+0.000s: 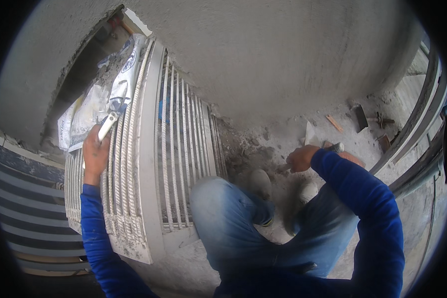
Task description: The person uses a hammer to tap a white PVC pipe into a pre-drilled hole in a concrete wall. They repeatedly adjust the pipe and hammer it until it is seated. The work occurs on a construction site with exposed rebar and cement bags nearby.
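While the person crouches in blue jeans (233, 223) at the lower centre of the frame, both blue sleeves come up from the bottom edge. Just above the knees, two dusty shoes (261, 183) stand on a floor (278, 134) strewn with grey rubble. At centre right the right hand (301, 159) is closed around the handle of a tool (333, 147) whose head sticks out to its right; what kind of tool it is cannot be told for certain. At centre left the left hand (95, 154) is curled around a white handle (107, 127) that points up and right, its fingers resting on the top of a pale slatted grille (149, 164) leaning across the left half of the frame. Behind the grille, at upper left, dusty cement bags (92, 111) lie in a rough opening in the wall (283, 49). Farther off at upper right, bits of wood (334, 123) and a dark block (360, 117) lie on the floor beside metal rails (422, 119).
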{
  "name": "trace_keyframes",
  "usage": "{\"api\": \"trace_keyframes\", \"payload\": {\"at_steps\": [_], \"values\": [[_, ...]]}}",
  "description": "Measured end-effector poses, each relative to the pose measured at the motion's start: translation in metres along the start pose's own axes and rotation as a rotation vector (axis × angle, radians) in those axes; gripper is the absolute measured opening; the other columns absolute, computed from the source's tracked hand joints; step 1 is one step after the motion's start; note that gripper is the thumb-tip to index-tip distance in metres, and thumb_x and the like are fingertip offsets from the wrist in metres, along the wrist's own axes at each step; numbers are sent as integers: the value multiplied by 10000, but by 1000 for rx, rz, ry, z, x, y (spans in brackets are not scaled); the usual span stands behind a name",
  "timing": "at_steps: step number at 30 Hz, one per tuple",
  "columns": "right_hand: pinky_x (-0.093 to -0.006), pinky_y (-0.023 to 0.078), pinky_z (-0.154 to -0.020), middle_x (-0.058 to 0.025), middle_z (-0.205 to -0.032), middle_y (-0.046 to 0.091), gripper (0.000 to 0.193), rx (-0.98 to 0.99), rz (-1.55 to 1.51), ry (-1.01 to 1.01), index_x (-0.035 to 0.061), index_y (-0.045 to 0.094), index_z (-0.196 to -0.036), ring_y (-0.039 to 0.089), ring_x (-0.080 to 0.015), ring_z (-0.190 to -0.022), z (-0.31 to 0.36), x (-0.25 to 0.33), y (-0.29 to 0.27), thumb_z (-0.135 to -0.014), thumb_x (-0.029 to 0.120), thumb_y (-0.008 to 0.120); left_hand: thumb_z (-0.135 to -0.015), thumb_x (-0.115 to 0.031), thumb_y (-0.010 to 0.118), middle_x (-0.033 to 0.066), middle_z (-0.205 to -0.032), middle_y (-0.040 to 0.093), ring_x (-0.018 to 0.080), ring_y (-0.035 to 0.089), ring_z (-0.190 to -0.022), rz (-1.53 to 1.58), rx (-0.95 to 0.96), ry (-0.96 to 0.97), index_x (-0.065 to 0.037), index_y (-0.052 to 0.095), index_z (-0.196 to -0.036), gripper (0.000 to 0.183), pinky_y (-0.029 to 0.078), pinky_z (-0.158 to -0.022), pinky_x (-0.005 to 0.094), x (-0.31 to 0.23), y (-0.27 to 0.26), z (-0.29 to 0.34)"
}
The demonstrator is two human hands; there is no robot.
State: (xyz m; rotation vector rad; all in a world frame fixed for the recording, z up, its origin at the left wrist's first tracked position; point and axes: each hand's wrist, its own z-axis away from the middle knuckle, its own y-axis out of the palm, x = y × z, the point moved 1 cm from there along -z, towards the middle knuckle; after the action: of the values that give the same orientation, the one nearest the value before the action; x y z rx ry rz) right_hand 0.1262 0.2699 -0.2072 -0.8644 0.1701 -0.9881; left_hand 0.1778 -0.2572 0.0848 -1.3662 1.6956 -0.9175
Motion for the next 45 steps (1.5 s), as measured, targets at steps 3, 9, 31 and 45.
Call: {"api": "trace_keyframes", "payload": {"at_steps": [3,9,31,45], "values": [[-509,499,-940,-167,-1217,676,466,41,-61,5,95,664,-1229,633,-374,-1148,3,5,-6,-882,387,559,-898,-92,610,194,-813,573,378,545,-730,33,18,-30,-5,570,-950,109,442,-697,436,-4,-1,0],[-493,492,-968,-178,-1217,672,485,80,-93,64,94,656,-1243,629,-377,-1153,21,22,-24,-902,427,563,-888,-140,629,250,-1008,660,455,621,-947,-76,-7,-15,-6,617,-1145,289,484,-823,476,13,-1,3],[-483,451,-1031,-155,-1351,614,588,148,-111,116,179,575,-1392,567,-364,-1259,14,11,-10,-891,484,589,-851,-147,637,183,-947,617,427,601,-922,-1,23,-30,-59,612,-987,164,466,-790,494,-3,-12,3],[-491,469,-1003,-183,-1286,643,533,89,-86,42,114,631,-1303,595,-377,-1212,16,11,-10,-894,445,551,-860,-149,645,170,-929,622,413,617,-892,13,-10,-20,-73,630,-990,151,479,-768,482,0,-8,5]]}}
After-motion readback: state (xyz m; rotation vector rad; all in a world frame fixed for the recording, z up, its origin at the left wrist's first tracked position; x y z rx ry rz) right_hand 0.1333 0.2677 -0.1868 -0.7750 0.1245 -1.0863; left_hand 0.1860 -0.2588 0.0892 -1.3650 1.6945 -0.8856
